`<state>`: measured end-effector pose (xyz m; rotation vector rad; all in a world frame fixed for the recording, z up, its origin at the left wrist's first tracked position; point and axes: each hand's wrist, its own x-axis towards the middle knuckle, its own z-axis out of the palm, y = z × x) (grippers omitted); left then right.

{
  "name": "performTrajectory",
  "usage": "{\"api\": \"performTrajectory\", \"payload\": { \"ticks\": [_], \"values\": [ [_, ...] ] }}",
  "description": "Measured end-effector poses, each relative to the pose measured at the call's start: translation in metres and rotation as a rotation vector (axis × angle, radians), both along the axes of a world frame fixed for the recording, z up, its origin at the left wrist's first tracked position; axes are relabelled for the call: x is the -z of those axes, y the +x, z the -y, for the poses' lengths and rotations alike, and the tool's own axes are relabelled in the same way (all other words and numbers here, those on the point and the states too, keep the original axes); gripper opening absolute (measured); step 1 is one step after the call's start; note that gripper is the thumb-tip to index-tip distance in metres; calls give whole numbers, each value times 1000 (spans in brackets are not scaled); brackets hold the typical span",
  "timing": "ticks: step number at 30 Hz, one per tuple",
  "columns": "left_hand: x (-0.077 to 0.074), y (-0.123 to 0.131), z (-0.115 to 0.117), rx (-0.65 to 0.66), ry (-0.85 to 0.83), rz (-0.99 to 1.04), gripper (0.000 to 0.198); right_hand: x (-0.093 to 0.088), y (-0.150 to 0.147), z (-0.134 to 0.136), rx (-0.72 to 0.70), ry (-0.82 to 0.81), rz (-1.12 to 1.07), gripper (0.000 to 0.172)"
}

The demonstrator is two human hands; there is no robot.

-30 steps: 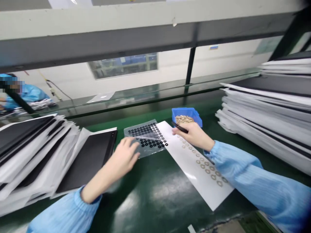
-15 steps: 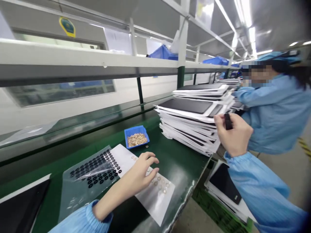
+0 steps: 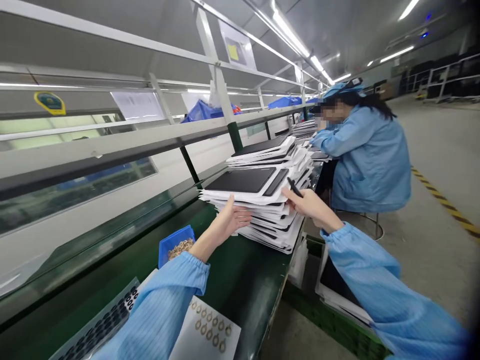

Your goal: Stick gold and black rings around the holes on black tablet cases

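Observation:
A tall stack of white sheets bearing black panels point(image 3: 240, 180) stands on the bench in front of me. At its near left edge is my left hand point(image 3: 230, 220), thumb raised and fingers stretched along the sheet edges; it appears to touch them. My right hand point(image 3: 309, 204) is closed around a short black pen-like tool point(image 3: 295, 187). Its fingertips are at the right corner of the upper sheets, and whether they pinch a sheet I cannot tell. Below my left forearm lies a white sheet with rows of small rings point(image 3: 213, 327).
A blue tray point(image 3: 163, 250) of small tan rings sits left of my left wrist. A clear sheet with black rings point(image 3: 101, 320) lies lower left. Beneath the bench's right edge, a green crate point(image 3: 322, 320) holds more panels. Beyond the stack sits a co-worker point(image 3: 369, 150) in blue.
My view has swung right. My left hand has left the ring sheet and reached the stack's near edge. The right hand, still with the black tool, has come to the stack's right corner.

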<state>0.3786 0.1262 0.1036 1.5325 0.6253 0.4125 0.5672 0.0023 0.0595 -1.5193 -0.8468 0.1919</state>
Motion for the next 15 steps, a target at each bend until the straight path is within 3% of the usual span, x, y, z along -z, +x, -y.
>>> {"api": "performTrajectory", "payload": {
  "ticks": [6, 10, 15],
  "values": [
    [-18, 17, -6, -13, -211, 39, 80, -14, -1, -7, -165, 41, -76, 48],
    [-15, 13, -4, -29, -289, 17, 80, -21, -5, -9, -205, 74, -116, 45],
    [-9, 14, 5, 11, -372, -53, 86, -17, -4, -6, -209, 95, -125, 45]
  ]
}}
